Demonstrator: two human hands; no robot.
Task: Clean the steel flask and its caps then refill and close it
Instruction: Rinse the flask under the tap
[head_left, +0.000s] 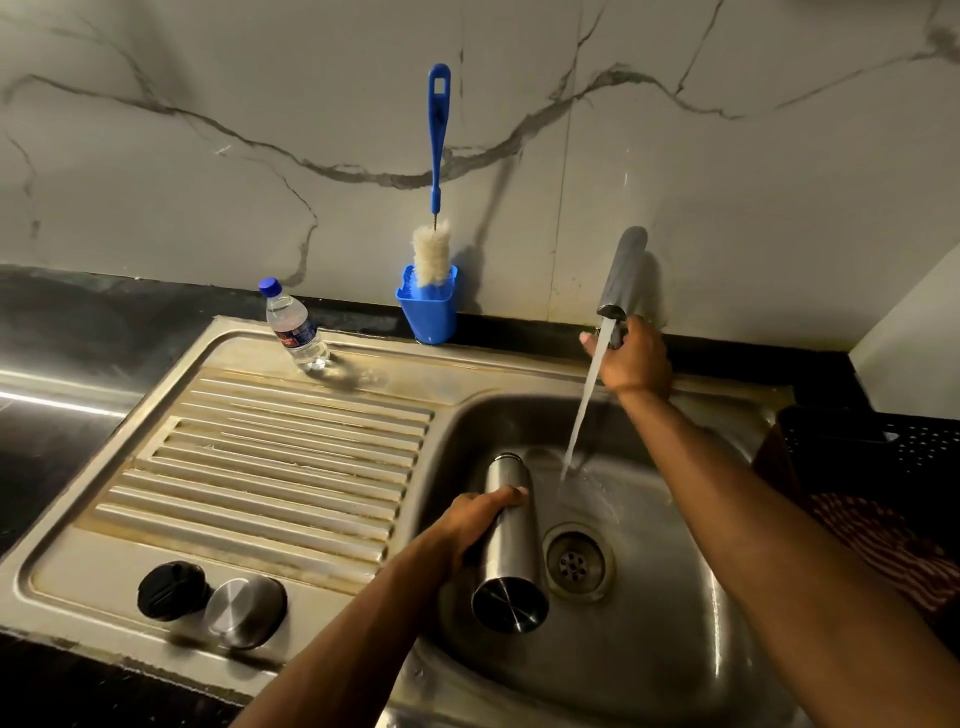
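Steel flask (506, 540) held tilted over the sink basin (675, 597), mouth away, base toward the camera, just left of the drain (575, 562). Gripped round its middle by the left hand (480, 519). Running water (584, 405) falling beside the mouth, not into it. Right hand (631, 356) curled round the tap (621, 275) lever. On the ribbed drainboard (270, 467): black inner cap (170, 591) touching steel outer cap (245, 611). Further back, plastic water bottle (296, 327) and bottle brush (435, 182) upright in a blue holder (427, 312).

Nothing legible — the water bottle (295, 326) label is too blurred
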